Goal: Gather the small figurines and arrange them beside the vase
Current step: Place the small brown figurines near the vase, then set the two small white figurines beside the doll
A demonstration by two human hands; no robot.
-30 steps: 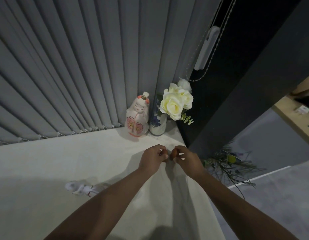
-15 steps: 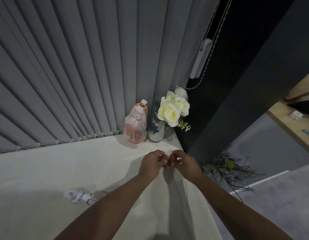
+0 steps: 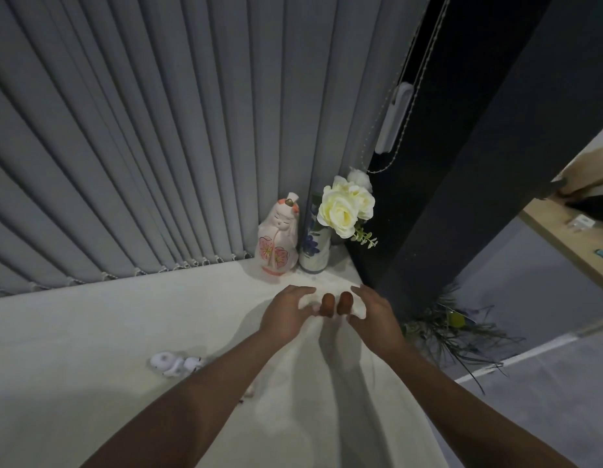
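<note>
brown little figurines [image 3: 328, 304] stand between a person's spread left hand [image 3: 286, 314] and right hand [image 3: 371, 312] before the vase [image 3: 314, 248]; the white figurine [image 3: 173, 364] likely comes next.

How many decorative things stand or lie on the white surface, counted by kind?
Small brown figurines: 2, standing between the left hand and the right hand, both open.
Pink doll figurine: 1, upright, left of the vase.
White figurine: 1, lying down, partly hidden by the left arm.
Vase with flowers: 1.
Total: 5
</note>
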